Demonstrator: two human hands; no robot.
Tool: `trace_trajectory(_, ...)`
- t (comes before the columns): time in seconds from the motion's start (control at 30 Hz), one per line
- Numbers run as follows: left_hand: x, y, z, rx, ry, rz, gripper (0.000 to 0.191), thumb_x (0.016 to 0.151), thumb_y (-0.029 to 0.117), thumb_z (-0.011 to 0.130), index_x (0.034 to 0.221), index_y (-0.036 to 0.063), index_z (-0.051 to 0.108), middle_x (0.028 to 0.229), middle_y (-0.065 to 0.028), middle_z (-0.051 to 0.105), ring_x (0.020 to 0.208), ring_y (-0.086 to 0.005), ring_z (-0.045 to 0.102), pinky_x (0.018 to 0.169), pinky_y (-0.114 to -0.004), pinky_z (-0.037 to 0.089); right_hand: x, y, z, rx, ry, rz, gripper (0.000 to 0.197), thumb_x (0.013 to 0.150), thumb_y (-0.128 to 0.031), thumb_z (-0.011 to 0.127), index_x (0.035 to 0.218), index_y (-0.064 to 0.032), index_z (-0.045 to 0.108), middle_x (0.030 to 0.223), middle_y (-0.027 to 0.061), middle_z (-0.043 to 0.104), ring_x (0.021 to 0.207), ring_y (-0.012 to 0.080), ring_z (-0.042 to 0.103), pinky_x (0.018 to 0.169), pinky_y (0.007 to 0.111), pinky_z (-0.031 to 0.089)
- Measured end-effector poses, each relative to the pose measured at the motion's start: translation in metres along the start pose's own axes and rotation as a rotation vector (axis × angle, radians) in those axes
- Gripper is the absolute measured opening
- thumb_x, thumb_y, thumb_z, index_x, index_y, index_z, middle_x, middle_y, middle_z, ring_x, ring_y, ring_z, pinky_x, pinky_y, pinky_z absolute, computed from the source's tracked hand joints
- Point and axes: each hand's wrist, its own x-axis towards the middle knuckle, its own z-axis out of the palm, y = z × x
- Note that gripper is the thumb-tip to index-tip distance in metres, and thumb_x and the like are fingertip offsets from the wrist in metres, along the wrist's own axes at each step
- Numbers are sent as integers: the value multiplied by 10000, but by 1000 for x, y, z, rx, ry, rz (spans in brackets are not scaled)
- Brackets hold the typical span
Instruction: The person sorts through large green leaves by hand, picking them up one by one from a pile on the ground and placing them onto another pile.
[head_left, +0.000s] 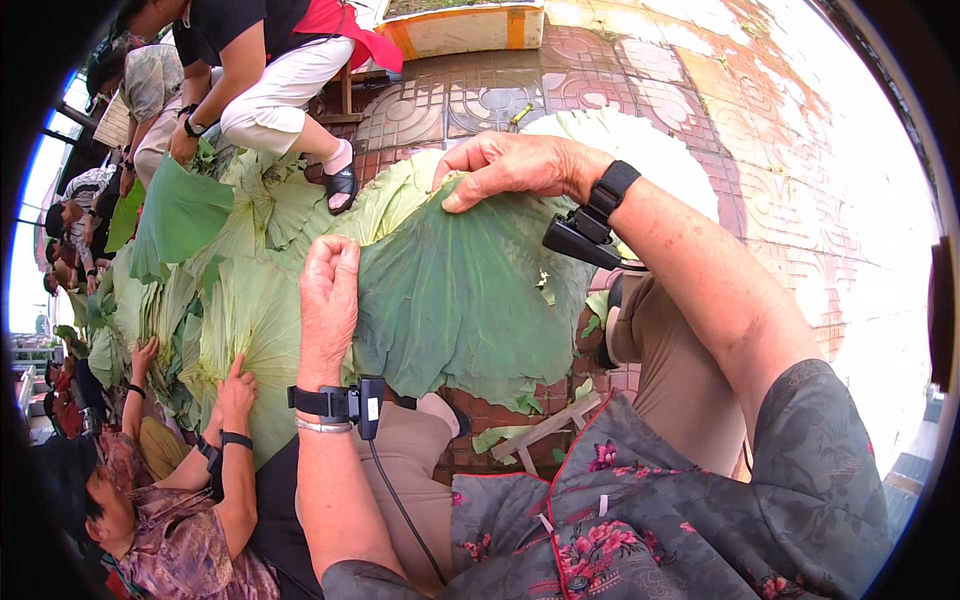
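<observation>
A large green lotus leaf (465, 300) hangs in folds between my two hands, over my knees. My right hand (502, 169) pinches its top edge between thumb and fingers. At the leaf's left edge, my left hand (330, 300) is closed with the rim between thumb and curled fingers. Paler lotus leaves (397, 191) lie just behind the held one, and a sunlit pale leaf (645, 157) spreads beyond my right hand. Each of my wrists wears a black strap with a small device. Whether the held leaf is one layer or several, I cannot tell.
A long heap of lotus leaves (262, 300) runs along my left. Co-workers sit on both sides of it, their hands on leaves. A wooden stool (544, 435) and leaf scraps are on the paving near my feet. A white box with orange tape (465, 34) stands at the top.
</observation>
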Motion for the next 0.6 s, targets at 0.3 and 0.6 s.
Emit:
trace_trajectory(0.3, -5, 3, -12, 240, -31, -32, 330, 917, 326, 716, 963, 3, 672, 703, 10, 597, 646, -65, 484, 604, -272, 410, -7, -10, -18, -173, 151, -6, 252, 882, -204, 740, 1061, -33, 696, 974, 22, 717, 869, 110, 670, 826, 272, 544)
trace_trajectory(0.6, -6, 0, -48, 98, -136, -223, 338, 864, 186, 738, 1096, -50, 668, 959, -66, 708, 841, -107, 621, 795, -286, 503, -29, -21, -42, -104, 316, -104, 227, 889, -195, 728, 1047, -39, 680, 929, 7, 709, 796, 78, 670, 760, 246, 555)
